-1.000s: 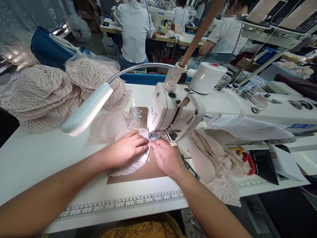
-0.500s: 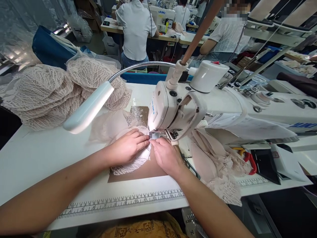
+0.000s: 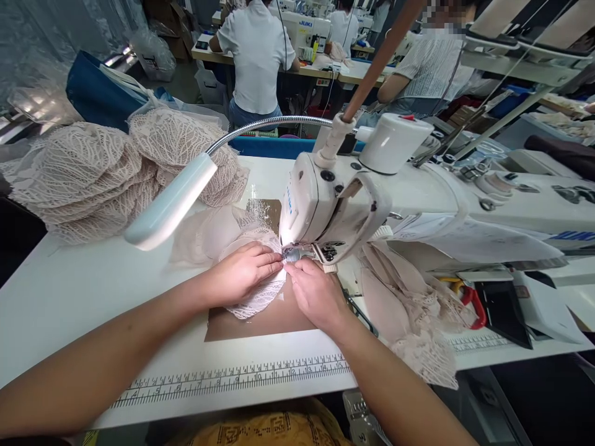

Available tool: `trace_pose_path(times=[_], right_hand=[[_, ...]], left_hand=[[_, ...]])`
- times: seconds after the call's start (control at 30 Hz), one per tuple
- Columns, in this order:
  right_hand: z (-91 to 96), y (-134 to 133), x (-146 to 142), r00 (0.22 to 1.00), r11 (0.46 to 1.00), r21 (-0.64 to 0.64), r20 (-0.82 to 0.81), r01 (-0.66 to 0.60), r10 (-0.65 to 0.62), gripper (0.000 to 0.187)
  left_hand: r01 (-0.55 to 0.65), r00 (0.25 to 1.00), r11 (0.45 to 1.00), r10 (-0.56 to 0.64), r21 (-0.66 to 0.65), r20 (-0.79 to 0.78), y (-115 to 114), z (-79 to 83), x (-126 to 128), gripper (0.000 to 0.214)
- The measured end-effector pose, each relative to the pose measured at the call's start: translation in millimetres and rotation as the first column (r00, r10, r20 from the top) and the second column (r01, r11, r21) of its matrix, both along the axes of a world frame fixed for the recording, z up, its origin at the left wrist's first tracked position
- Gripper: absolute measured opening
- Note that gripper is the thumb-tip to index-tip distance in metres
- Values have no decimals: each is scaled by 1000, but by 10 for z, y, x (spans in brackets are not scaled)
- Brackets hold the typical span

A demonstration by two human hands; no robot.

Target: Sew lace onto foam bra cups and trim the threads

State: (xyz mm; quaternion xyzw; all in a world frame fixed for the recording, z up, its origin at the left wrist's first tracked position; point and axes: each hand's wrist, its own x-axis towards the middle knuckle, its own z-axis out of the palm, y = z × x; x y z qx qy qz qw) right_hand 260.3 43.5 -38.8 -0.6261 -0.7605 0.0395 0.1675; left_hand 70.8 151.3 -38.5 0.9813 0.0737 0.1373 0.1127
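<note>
A pale lace piece [image 3: 258,296], shaped like a cup, lies under the needle area of a white sewing machine [image 3: 309,198]. My left hand [image 3: 248,271] rests flat on it, fingers stretched toward the presser foot. Just right of the needle, my right hand [image 3: 313,290] has thumb and forefinger pinched on the edge of the lace piece. Both hands' fingertips nearly meet in front of the foot. Sheer fabric [image 3: 204,232] trails from the piece to the left. Beneath it is a brown plate [image 3: 260,328] on the table. The needle itself is hidden.
Stacked lace pieces [image 3: 83,179] fill the table's back left. A lamp [image 3: 171,201] on a bendable neck hangs above my left forearm. Beige fabric pieces [image 3: 385,297] and red-handled scissors [image 3: 475,306] lie right. A printed ruler [image 3: 232,378] runs along the front edge. Co-workers [image 3: 258,56] sit beyond.
The lace piece has turned and shifted slightly under my hands, its lower edge now drawn farther up and right. Both hands hold nearly the same place by the needle.
</note>
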Motion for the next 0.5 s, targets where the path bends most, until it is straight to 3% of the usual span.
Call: trace_pose_path(times=[0.2, 0.5], right_hand=[[-3, -10, 27, 998, 1000, 1, -53, -25, 25, 36], [-24, 45, -5, 1000, 999, -33, 3, 11, -11, 40]], left_hand=[[-49, 999, 999, 49, -2, 3, 7, 44, 6, 36], [-106, 994, 994, 107, 20, -15, 72, -7, -36, 40]])
